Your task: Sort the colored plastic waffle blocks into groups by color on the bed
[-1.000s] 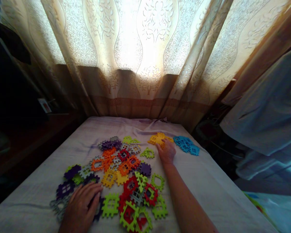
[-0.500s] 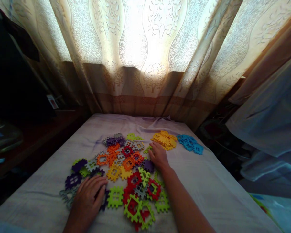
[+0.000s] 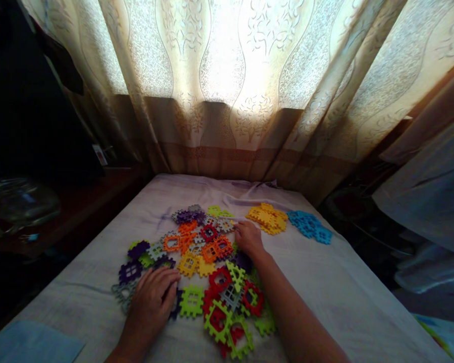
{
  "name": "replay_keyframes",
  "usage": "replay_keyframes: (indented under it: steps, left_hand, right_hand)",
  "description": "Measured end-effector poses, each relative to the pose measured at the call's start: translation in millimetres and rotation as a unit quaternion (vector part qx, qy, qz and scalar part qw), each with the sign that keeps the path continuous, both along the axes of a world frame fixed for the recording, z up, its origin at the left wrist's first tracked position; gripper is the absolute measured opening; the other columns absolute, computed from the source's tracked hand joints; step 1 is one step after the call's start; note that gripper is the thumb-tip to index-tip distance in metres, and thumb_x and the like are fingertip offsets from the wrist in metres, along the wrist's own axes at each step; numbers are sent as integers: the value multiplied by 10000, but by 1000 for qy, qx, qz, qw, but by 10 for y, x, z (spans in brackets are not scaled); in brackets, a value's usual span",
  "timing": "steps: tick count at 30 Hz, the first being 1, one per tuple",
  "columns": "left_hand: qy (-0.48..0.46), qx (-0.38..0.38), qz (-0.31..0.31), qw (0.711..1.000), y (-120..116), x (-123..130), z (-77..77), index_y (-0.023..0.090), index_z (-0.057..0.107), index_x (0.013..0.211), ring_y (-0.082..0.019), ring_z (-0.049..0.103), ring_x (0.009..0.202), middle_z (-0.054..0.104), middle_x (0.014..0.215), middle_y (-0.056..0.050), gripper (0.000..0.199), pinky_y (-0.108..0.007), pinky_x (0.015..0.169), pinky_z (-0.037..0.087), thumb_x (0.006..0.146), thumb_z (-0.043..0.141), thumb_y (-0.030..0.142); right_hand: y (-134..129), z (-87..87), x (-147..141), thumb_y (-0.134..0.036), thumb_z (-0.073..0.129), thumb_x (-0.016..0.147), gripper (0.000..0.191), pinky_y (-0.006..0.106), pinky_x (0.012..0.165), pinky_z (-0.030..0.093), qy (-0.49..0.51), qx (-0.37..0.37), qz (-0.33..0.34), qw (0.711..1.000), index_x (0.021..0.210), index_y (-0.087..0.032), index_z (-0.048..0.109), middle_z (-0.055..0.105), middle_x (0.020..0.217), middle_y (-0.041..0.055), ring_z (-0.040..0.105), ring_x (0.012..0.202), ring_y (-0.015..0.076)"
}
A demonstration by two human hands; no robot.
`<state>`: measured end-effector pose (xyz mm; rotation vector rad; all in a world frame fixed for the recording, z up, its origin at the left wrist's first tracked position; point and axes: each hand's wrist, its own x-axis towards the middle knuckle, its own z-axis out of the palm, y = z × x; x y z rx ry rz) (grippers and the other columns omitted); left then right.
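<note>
One grip unclear: right hand is at the right side of the mixed tiles, can't tell if it's pinching one. Left hand lies by a dark tile, fingers extended, thumb apart. Yellow tiles and blue tiles farther out on pale sheet. Backlit patterned curtain behind. Versus 1 s ago: right hand has left the yellow tiles.

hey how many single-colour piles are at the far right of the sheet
2: the yellow pile just beyond your right hand, and the blue pile right of that.
</note>
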<state>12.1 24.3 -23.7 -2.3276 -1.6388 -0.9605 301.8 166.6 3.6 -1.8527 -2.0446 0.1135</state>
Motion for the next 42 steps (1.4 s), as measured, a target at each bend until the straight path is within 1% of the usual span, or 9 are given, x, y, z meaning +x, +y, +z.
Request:
replay_keyframes:
  steps: [5, 10, 18, 24, 29, 33, 37, 40, 42]
  left_hand:
    - [-10, -18, 6, 1000, -14, 22, 18, 289, 702, 964, -227, 663, 1019, 742, 1016, -17, 229, -469, 1013, 437, 905, 487, 342]
    - [-16, -26, 8, 1000, -17, 15, 5, 290, 706, 970, -222, 659, 1029, 740, 1023, -17, 224, -462, 1032, 427, 900, 499, 337]
    - [-16, -28, 7, 999, -21, 21, 25, 281, 710, 968, -223, 656, 1039, 740, 1033, -27, 237, -457, 1035, 422, 905, 489, 338]
    - [-14, -28, 5, 1000, -21, 19, 26, 291, 707, 970, -230, 660, 1027, 741, 1025, -19, 232, -474, 1025, 427, 905, 490, 342]
    - [-15, -35, 8, 999, -23, 23, 29, 289, 703, 975, -228, 656, 1037, 737, 1037, -18, 230, -474, 1035, 416, 906, 488, 333]
    - [-15, -30, 5, 999, -16, 25, 35, 282, 698, 986, -227, 655, 1033, 737, 1037, -22, 230, -471, 1031, 415, 906, 488, 330]
    - [-9, -21, 4, 1000, -33, 44, 51, 276, 688, 1007, -229, 643, 1058, 726, 1088, -28, 229, -489, 1030, 404, 911, 483, 310]
    - [-7, -8, 3, 1000, -58, 77, 84, 265, 687, 1020, -229, 624, 1098, 714, 1129, -39, 239, -491, 1054, 378, 912, 475, 276]
    - [-7, 8, 0, 1000, -59, 83, 121, 256, 681, 1038, -225, 620, 1108, 717, 1121, -42, 244, -485, 1063, 369, 913, 472, 263]
  right_hand:
    - [77, -48, -83, -89, 447, 850, 419, 304, 1019, 404, 25, -15, 53, 998, 1082, -298, 727, 666, 1240, 6, 561, 1174, 163]
    - [209, 19, -37, -249, 573, 825, 479, 348, 1012, 407, -21, -56, 48, 997, 1304, -274, 596, 619, 1320, 36, 546, 1205, 223]
    - [216, 117, -11, -309, 610, 807, 473, 308, 957, 398, -65, -39, 101, 992, 1276, -246, 613, 680, 1169, 75, 594, 1082, 218]
    - [40, 207, 136, -382, 622, 823, 388, 380, 925, 377, -126, 21, 32, 991, 1157, -186, 649, 660, 1127, 138, 566, 1073, 276]
    - [-28, 354, 519, -364, 570, 872, 345, 427, 884, 385, -129, 45, -111, 984, 1129, -151, 655, 651, 1135, 180, 571, 1063, 314]
    - [-60, 332, 812, -414, 546, 891, 393, 432, 858, 421, -89, 63, -204, 973, 1154, -144, 657, 642, 1190, 190, 578, 1075, 323]
    - [-208, 231, 685, -377, 516, 895, 329, 400, 916, 438, 4, 115, -110, 987, 1073, -169, 698, 681, 1150, 132, 596, 1071, 268]
    - [-435, 207, 266, -308, 497, 900, 271, 352, 924, 454, 66, 87, 31, 993, 1008, -219, 729, 714, 1064, 83, 623, 1010, 212]
    - [-607, 229, -58, -266, 524, 890, 257, 354, 959, 438, 56, 57, 139, 987, 1040, -252, 731, 695, 1132, 71, 602, 1059, 206]
